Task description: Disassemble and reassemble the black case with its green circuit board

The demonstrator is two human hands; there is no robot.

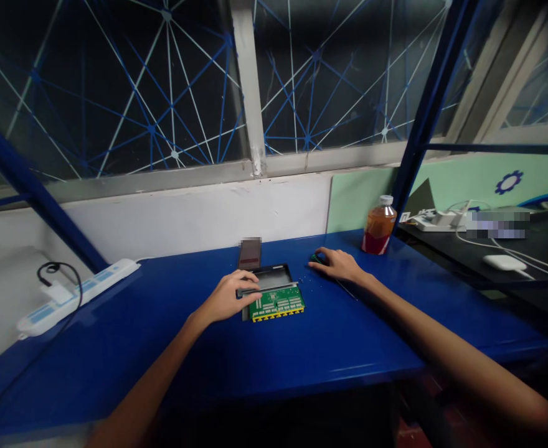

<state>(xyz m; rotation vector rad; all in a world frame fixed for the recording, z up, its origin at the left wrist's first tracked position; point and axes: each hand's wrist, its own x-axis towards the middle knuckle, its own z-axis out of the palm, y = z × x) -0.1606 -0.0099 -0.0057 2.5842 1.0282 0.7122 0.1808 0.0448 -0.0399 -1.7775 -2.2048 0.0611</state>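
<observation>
My left hand (233, 297) grips the left end of a green circuit board (281, 300), thumb on its top and fingers toward the back. Yellow connectors run along the board's front edge. Behind the board lies a black tray-like casing (276, 275). My right hand (338, 266) rests on the table to the right, its fingers closed around what looks like the green-and-black handle of a screwdriver (347, 289). The thin shaft shows below the palm. Tiny bits (307, 284), perhaps screws, lie scattered between the casing and my right hand.
A dark phone-like slab (250, 254) lies behind the casing. An orange-red drink bottle (379, 225) stands at the back right of the blue table (302, 354). A white power strip (80, 297) with a black cable lies left. Blue frame posts flank the table; a black desk adjoins right.
</observation>
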